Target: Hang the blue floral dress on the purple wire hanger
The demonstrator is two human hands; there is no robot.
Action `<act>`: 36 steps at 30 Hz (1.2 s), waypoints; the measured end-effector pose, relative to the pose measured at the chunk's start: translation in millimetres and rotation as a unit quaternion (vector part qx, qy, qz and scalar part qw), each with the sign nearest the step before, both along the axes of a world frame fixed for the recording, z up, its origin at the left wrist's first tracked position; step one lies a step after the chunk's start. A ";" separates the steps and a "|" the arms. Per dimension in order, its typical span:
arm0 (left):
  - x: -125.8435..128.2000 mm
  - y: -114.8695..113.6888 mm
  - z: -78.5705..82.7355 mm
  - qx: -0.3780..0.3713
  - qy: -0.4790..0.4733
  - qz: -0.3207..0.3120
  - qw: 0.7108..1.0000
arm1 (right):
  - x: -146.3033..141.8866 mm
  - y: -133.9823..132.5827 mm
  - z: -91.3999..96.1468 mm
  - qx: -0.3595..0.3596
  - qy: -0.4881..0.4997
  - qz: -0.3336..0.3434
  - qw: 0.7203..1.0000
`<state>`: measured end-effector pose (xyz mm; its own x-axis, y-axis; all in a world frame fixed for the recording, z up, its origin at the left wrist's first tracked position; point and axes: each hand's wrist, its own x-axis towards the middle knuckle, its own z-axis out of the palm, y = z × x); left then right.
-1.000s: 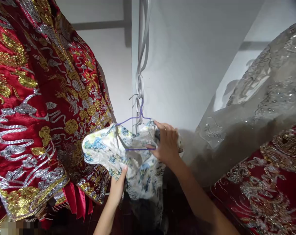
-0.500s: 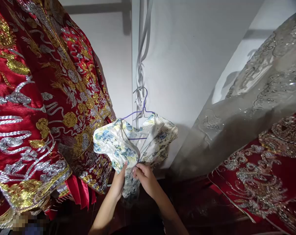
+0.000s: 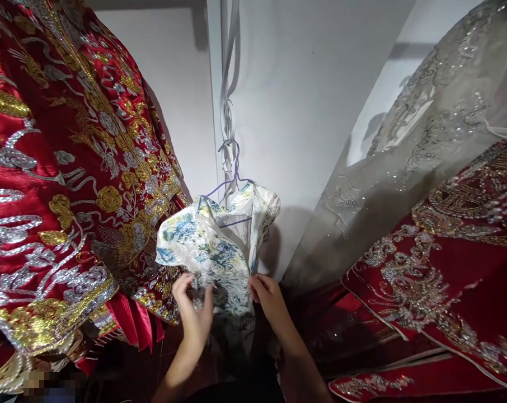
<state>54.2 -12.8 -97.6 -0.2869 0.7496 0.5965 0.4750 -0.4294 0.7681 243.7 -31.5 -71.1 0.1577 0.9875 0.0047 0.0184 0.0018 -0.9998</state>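
A white dress with a blue and yellow floral print [image 3: 220,252] hangs from a purple wire hanger [image 3: 235,170]. Its neckline is open in a V, with the hanger's lower bar showing inside. On the right edge of the front, at waist height, my right hand [image 3: 268,294] pinches the fabric between thumb and fingers. My left hand [image 3: 195,308] is by the left side of the dress, thumb and fingers spread apart; whether the fingertips touch the cloth I cannot tell. The lower skirt fades into shadow between my forearms.
Left of the dress hangs a red jacket with gold and silver embroidery [image 3: 111,168]. On the right are a pale beaded gown [image 3: 404,145] and a red embroidered garment [image 3: 404,280]. A chain of white links [image 3: 228,120] holds the hanger against the white wall [image 3: 304,101].
My left hand has let go of the dress and opened, moving left. My right hand has shifted right with the front edge, and the dress has turned, showing more of its front.
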 end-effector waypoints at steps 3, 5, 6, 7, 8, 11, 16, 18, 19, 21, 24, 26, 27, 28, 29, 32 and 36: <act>25.1 -12.2 -1.7 -0.014 0.081 -0.163 0.983 | -8.5 -4.0 0.2 -0.007 -0.012 0.045 0.999; 39.8 -11.3 0.5 -0.082 0.071 -0.249 0.962 | -15.6 -4.7 0.9 -0.015 -0.033 0.073 0.997; 44.9 -8.5 2.2 -0.108 0.053 -0.270 0.955 | -17.8 -4.0 1.8 -0.020 -0.043 0.089 0.995; 48.1 -4.7 4.1 -0.124 0.034 -0.277 0.952 | -18.6 -2.3 3.2 -0.025 -0.049 0.104 0.993; 49.6 -0.5 6.1 -0.132 0.021 -0.280 0.950 | -17.9 0.7 5.9 -0.029 -0.051 0.116 0.992; 46.8 11.3 12.9 -0.149 0.034 -0.310 0.938 | -8.2 18.3 25.5 -0.024 -0.023 0.120 0.992; 37.9 25.2 22.7 -0.201 0.097 -0.381 0.898 | 8.0 63.3 107.3 0.076 0.039 0.055 0.995; 37.5 30.9 24.6 -0.205 0.125 -0.381 0.893 | 5.9 75.6 142.7 0.149 0.058 0.041 0.986; 38.1 33.9 25.5 -0.204 0.135 -0.377 0.893 | 3.3 79.5 156.1 0.177 0.054 0.037 0.982; 40.4 40.4 29.5 -0.200 0.141 -0.364 0.899 | -2.6 83.2 170.8 0.207 0.027 0.043 0.977; 43.7 51.6 50.0 -0.155 0.090 -0.349 0.920 | -6.1 84.5 165.4 0.205 -0.008 0.067 0.976; 44.5 60.8 77.3 -0.078 0.029 -0.330 0.940 | -3.3 85.0 154.4 0.198 -0.010 0.064 0.978; 44.7 65.9 94.2 -0.030 0.001 -0.311 0.950 | -0.8 85.2 149.7 0.197 -0.011 0.058 0.979; 44.9 71.4 112.0 0.017 -0.010 -0.284 0.959 | 2.0 85.4 146.4 0.198 -0.014 0.054 0.979; 45.2 77.1 129.7 0.047 0.003 -0.263 0.964 | 4.5 85.5 144.4 0.200 -0.017 0.054 0.978; 47.5 92.3 171.2 0.089 0.093 -0.241 0.962 | 8.1 86.4 141.6 0.216 -0.033 0.050 0.975; 48.6 100.1 186.4 0.121 0.150 -0.255 0.948 | 1.5 91.3 124.6 0.244 -0.090 -0.037 0.965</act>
